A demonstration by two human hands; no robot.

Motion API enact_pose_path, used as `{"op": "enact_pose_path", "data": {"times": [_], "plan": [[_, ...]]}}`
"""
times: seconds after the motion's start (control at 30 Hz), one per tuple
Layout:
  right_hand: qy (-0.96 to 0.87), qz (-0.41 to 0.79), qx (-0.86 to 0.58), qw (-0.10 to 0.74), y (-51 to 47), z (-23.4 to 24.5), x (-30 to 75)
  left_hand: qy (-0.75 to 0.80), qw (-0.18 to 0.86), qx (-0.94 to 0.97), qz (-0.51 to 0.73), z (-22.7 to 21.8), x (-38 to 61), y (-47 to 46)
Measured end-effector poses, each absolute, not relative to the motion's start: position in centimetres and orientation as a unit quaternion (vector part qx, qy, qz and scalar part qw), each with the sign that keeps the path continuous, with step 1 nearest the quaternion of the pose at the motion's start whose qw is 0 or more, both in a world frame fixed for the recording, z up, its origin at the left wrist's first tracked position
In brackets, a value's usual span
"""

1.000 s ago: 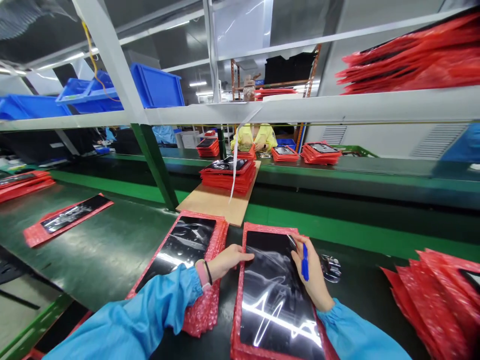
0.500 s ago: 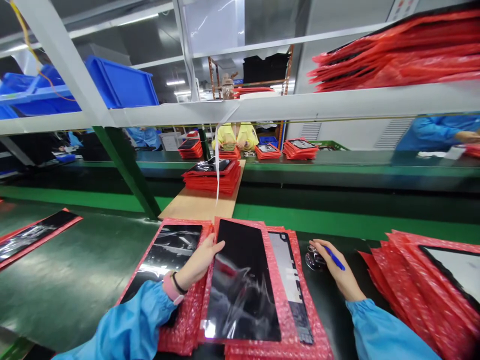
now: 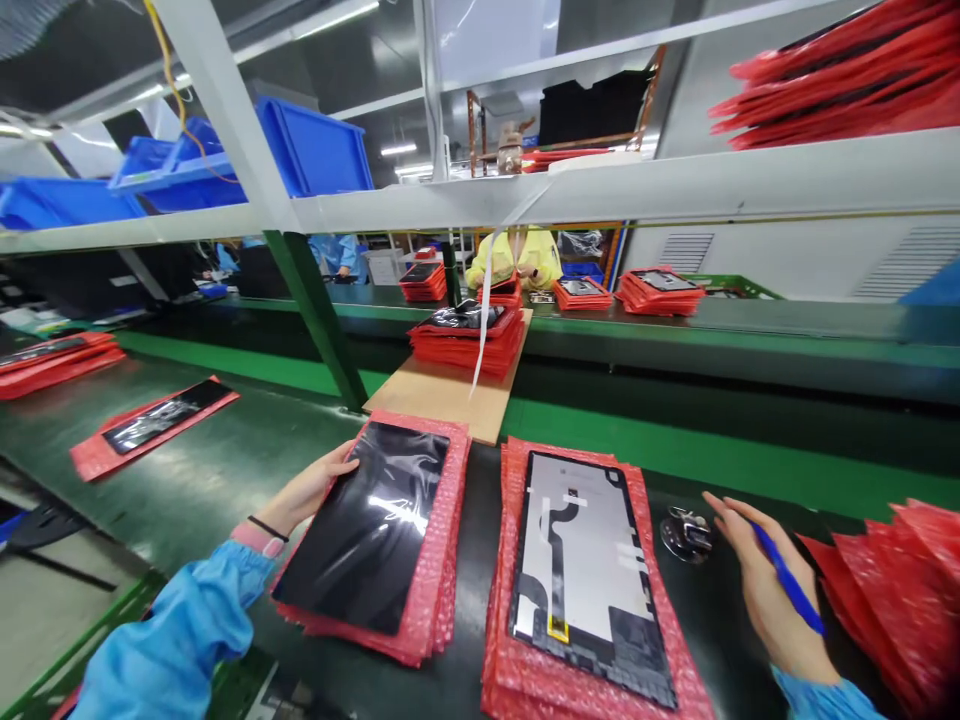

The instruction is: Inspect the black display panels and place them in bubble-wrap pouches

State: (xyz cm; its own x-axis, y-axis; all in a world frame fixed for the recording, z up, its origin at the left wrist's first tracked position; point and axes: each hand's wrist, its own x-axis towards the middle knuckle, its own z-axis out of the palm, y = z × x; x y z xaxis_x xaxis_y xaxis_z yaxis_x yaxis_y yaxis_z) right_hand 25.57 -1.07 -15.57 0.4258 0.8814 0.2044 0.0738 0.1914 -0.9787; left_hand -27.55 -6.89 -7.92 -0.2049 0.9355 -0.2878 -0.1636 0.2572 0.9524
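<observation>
My left hand grips the upper left edge of a black glossy tablet screen panel, thumb on top. That panel lies glossy face up over the left pile of red bubble-wrap bags. Beside it, on a second red bag pile, rests another screen panel, its pale back up with black tape and a flex cable. My right hand holds a blue pen slanting across it. Just left of its fingertips a small round metal object sits on the dark bench.
More red bags are piled at the right edge. A wooden board bears a stack of red-bagged panels. A green post carries the shelf with blue bins. A person in yellow works across the bench.
My left hand has moved the black panel leftward from the right pile onto the left one, uncovering the pale-backed panel. My right hand still holds the pen. The view has turned left.
</observation>
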Motion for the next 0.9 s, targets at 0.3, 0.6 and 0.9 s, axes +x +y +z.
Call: {"op": "enact_pose_path", "data": {"times": [0.3,0.6,0.9], "plan": [[-0.502,0.518,-0.455,0.523,-7.2,-12.9,19.9,0.684,0.426,0.35,0.478,-8.7,-29.1,-6.1],[-0.607,0.361,-0.568,0.421,-9.1,-14.2,17.7,0.647,0.327,0.443,0.528,-6.1,-20.7,-4.6],[-0.64,0.328,-0.572,0.395,-8.7,-13.8,16.8,0.478,0.661,0.398,0.421,-8.6,-6.6,-5.1]]}}
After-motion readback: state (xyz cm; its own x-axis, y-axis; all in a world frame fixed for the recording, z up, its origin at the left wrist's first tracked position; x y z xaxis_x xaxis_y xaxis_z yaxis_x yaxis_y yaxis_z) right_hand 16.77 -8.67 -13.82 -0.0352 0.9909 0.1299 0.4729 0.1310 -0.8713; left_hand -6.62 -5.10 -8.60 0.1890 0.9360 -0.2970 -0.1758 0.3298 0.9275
